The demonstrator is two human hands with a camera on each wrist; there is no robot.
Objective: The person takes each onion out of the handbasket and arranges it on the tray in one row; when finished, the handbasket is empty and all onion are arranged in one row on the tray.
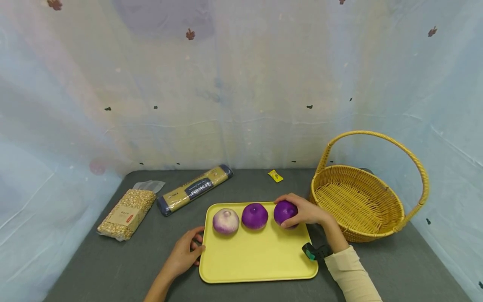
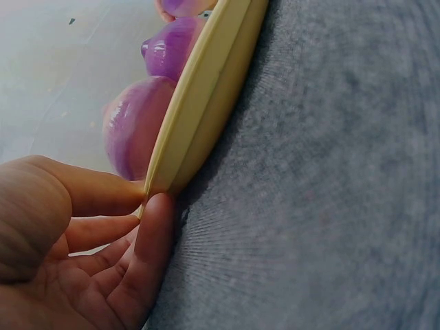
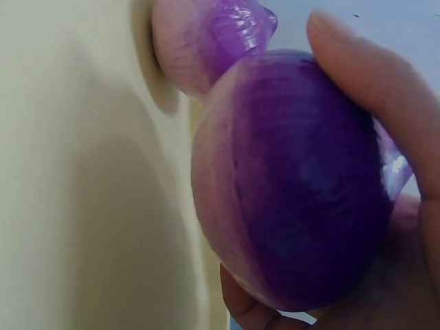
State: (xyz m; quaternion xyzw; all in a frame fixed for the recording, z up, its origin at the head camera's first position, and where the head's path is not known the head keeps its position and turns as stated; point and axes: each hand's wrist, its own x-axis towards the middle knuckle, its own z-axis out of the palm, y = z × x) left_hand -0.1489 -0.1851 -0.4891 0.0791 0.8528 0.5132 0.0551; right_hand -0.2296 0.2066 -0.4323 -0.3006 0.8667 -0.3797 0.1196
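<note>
A yellow tray (image 1: 260, 260) lies on the grey table with three onions in a row along its far side. The left one is a whitish-purple onion (image 1: 226, 221); beside it sits a purple onion (image 1: 254, 216). My right hand (image 1: 307, 209) holds another purple onion (image 3: 295, 185) at the tray's far right, thumb and fingers around its sides. Whether that onion touches the tray, I cannot tell. At the tray's left edge, my left hand (image 1: 183, 253) pinches the rim (image 2: 161, 165) between thumb and fingers.
To the right stands a yellow wicker basket (image 1: 392, 201) with a tall arched handle. A bag of yellowish grains (image 1: 126, 214) and a long pasta packet (image 1: 194, 189) lie at left. Near the back edge is a small yellow sachet (image 1: 275, 175). Curtain-like cloth hangs behind.
</note>
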